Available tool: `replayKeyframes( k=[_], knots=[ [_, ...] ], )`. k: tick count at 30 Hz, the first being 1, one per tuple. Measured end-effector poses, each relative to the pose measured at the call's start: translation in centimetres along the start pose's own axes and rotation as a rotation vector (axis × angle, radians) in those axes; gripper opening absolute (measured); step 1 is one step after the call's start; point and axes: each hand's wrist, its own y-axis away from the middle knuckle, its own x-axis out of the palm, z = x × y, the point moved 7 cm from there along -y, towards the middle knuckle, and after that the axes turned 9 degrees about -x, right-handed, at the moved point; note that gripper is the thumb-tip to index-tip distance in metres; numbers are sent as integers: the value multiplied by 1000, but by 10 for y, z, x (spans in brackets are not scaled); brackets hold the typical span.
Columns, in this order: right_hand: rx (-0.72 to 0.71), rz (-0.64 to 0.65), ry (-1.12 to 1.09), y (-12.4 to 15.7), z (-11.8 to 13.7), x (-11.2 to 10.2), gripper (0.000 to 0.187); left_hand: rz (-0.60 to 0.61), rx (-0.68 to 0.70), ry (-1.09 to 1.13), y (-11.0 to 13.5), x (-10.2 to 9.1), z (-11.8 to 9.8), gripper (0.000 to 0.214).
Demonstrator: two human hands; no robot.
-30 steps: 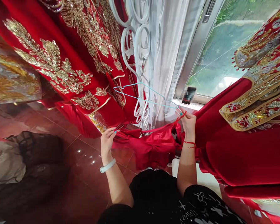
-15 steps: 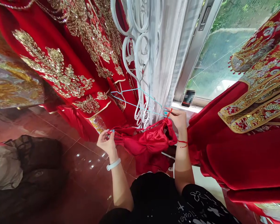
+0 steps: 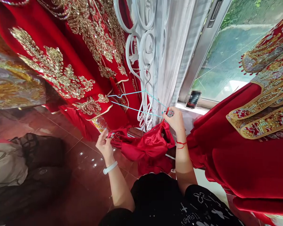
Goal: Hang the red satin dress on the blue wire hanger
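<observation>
A shiny red satin dress (image 3: 145,144) hangs between my two hands, its skirt reaching down toward the floor. My left hand (image 3: 105,145) is closed in a pinch on the dress's thin strap at the left side. Above the dress, a thin turquoise clothes hanger (image 3: 132,108) hangs tilted by its metal hook from white scrolled metalwork. Its right end meets my right hand (image 3: 175,120), whose fingers are closed on it together with a red strap of the dress. The hanger's left end is free of any strap.
Red garments with gold embroidery (image 3: 58,72) hang at the left, and more beaded red ones (image 3: 269,110) at the right. White scrolled metalwork (image 3: 140,47) stands ahead beside a window (image 3: 228,56). Dark and beige bags (image 3: 37,160) lie on the tiled floor at lower left.
My right hand has shifted a little left and turned, with the right side of the dress. My left hand has moved slightly left and down, still pinching the strap.
</observation>
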Motion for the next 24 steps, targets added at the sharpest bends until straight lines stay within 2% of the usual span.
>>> replayKeyframes(
  k=[4,7,11,14,18,20,24],
  knots=[
    [49,-107,165,-14,-16,14,31,100,-73,47,0,3,4,78],
    [-33,-71,245,-25,-26,33,35,136,-91,69,1,6,8,88],
    [-156,-14,250,-30,-35,44,35,-72,-22,49,5,2,7,102],
    [-218,-21,264,-32,-40,38,33,-216,0,16,9,0,3,111],
    [-303,-34,300,-42,-44,21,31,-312,-10,5,11,-5,-5,117],
    [-345,-27,315,-49,-45,12,31,-300,1,2,10,-6,-12,117],
    [-422,6,327,-62,-44,-4,32,-177,51,-32,4,0,-32,113]
  ],
)
